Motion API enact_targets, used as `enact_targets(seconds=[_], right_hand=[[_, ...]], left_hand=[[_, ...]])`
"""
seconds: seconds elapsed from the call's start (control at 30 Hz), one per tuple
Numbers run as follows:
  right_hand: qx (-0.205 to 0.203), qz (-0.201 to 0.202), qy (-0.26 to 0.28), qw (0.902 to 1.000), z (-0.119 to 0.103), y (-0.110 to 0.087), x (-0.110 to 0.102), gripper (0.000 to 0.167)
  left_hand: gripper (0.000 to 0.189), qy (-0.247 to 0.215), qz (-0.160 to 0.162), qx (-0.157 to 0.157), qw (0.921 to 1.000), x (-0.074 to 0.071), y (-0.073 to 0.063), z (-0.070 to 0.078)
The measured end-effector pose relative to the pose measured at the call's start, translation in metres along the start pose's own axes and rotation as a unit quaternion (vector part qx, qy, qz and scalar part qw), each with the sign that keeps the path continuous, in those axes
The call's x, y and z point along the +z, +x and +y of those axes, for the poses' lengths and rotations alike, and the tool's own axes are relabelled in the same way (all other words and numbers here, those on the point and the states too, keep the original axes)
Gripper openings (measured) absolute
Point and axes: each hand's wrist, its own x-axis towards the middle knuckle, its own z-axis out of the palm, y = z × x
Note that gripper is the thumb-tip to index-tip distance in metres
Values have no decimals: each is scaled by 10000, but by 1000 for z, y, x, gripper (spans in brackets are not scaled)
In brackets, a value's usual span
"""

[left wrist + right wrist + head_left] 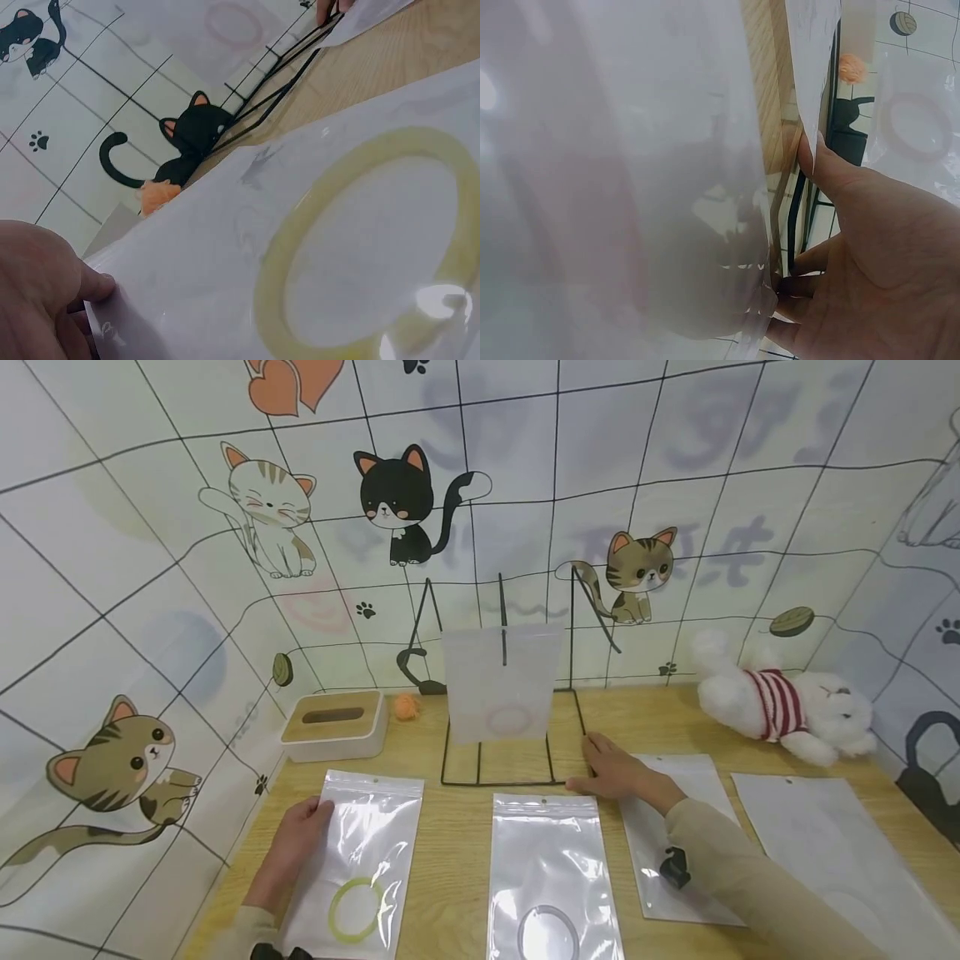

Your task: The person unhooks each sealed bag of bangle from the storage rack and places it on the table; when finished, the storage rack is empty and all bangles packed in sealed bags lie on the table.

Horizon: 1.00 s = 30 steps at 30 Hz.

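Note:
My left hand point(296, 839) holds the left edge of a clear zip bag point(367, 835) with a yellow-green ring point(356, 910) inside. Up close in the left wrist view, the thumb point(97, 285) lies over the bag's edge. Around the front right corner of a black wire display rack point(517, 783) is my right hand point(618, 772), its thumb and fingers gripping the wire. A frosted bag with a faint pinkish ring point(504, 685) hangs on the rack's middle hook. In the right wrist view, a nearby bag point(667, 187) partly hides the rack.
A zip bag with a pale ring point(551, 877) lies front centre. Two more bags lie at right, one point(675, 835) under the right forearm, another point(832, 852) beyond. A tissue box point(335, 727), an orange ball point(407, 707) and a white plush toy point(787, 702) stand along the back.

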Motion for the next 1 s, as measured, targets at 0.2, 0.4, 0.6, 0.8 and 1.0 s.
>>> enact_targets(seconds=[0.2,0.4,0.6,0.8,1.0], right_hand=[[5,14,8,10000,0,-1,0,97],[15,33,29,10000,0,-1,0,97],[11,31,75,10000,-2,-3,-3,96],[-41,33,37,10000,-2,-3,-3,96],[-35,28,21,10000,-1,-3,-2,96]], left_hand=[[56,598,205,173,9979,-28,15,-22],[45,1140,762,79,9905,-42,19,-25],[39,1717,1134,52,9786,-48,25,-29],[41,1964,1206,-2,9731,-47,29,-27],[42,2180,1325,-108,9669,-40,32,-26]])
